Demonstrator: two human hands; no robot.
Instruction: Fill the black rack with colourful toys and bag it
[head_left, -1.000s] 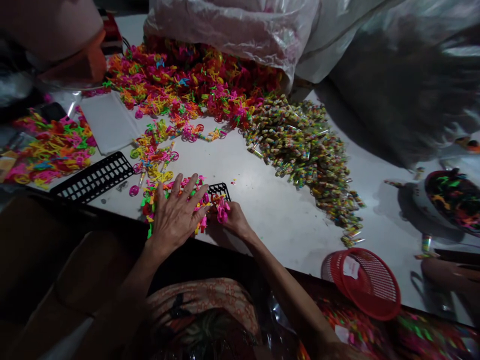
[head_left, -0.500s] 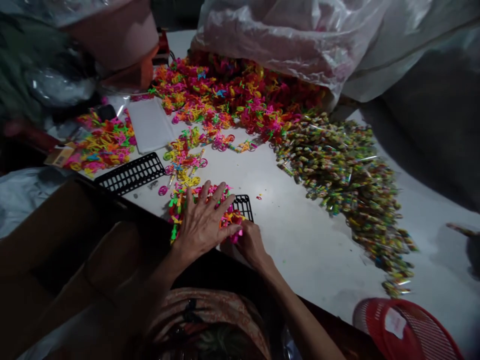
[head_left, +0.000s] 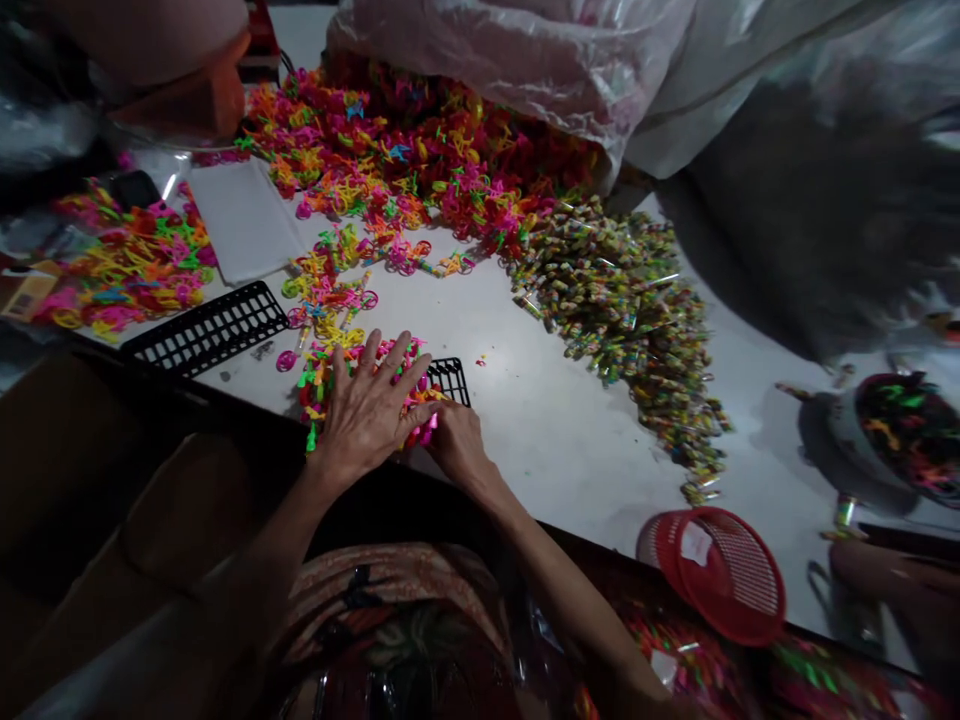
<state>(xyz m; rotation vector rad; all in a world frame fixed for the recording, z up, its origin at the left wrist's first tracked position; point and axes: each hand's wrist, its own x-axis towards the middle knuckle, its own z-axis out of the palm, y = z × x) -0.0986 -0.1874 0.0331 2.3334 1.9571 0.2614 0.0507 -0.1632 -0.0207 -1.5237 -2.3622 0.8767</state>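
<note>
My left hand lies flat with fingers spread on a row of small neon plastic toy pieces that cover a black grid tray near the table's front edge. My right hand is curled just right of it, its fingers pinched on a pink plastic piece at the tray's near side. A big heap of the same neon pieces spills from a clear plastic bag at the back.
A second black grid tray lies to the left, with a white pad and another neon pile beyond it. Several small wrapped tubes form a heap right of centre. A red basket and a filled bowl sit right.
Both hands stay on the tray of pieces. The right hand's fingers have tucked closer under the left hand. The camera view swung right, then back.
</note>
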